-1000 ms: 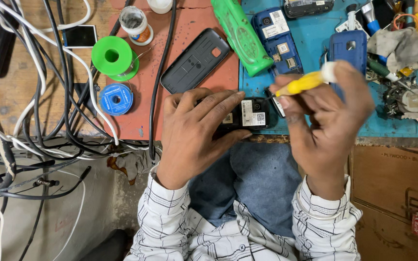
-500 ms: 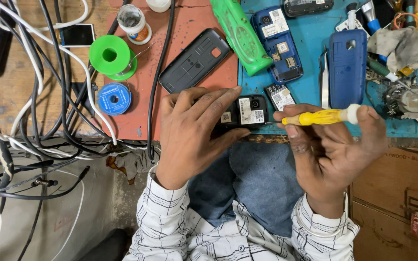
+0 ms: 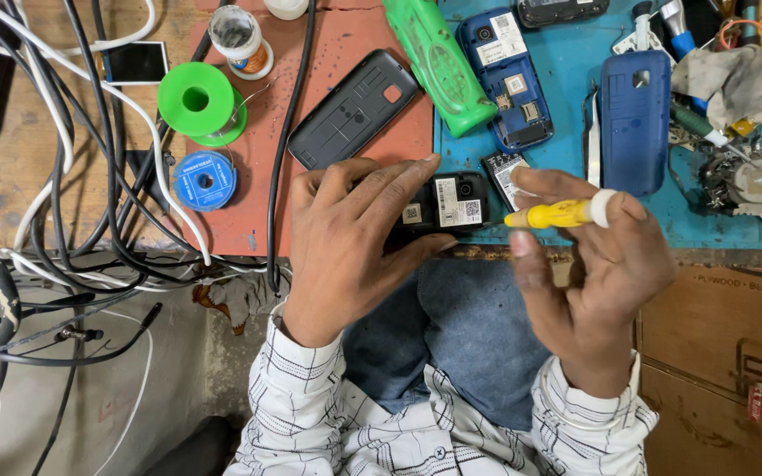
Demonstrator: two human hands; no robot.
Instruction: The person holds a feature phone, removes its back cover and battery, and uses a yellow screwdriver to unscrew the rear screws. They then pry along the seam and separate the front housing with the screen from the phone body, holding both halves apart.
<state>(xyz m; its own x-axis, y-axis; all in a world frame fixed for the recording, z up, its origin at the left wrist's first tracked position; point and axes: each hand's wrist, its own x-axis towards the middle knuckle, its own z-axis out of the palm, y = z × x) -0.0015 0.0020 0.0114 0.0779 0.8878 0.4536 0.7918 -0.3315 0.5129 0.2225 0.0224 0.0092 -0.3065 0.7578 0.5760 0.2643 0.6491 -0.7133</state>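
Note:
My left hand (image 3: pixel 350 242) rests on an opened black mobile phone (image 3: pixel 448 203) at the table's front edge, fingers spread over it and pinning it down. My right hand (image 3: pixel 597 273) grips a small yellow-handled screwdriver (image 3: pixel 560 212) with a white cap, held sideways with its tip pointing left, close to the phone's right end. A small battery (image 3: pixel 506 174) lies just beyond the phone. A dark grey back cover (image 3: pixel 353 108) lies on the red mat (image 3: pixel 249 203) above my left hand.
A green plastic tool (image 3: pixel 441 63), an opened blue phone (image 3: pixel 504 75) and a blue back cover (image 3: pixel 635 119) lie on the blue mat (image 3: pixel 566 132). Green solder spool (image 3: pixel 196 100), blue spool (image 3: pixel 205 179) and tangled cables (image 3: pixel 63 247) crowd the left. Cloth and parts sit far right.
My right hand has dropped from above the phone toward me and turned the screwdriver sideways, tip now pointing left. My left hand has stayed on the phone.

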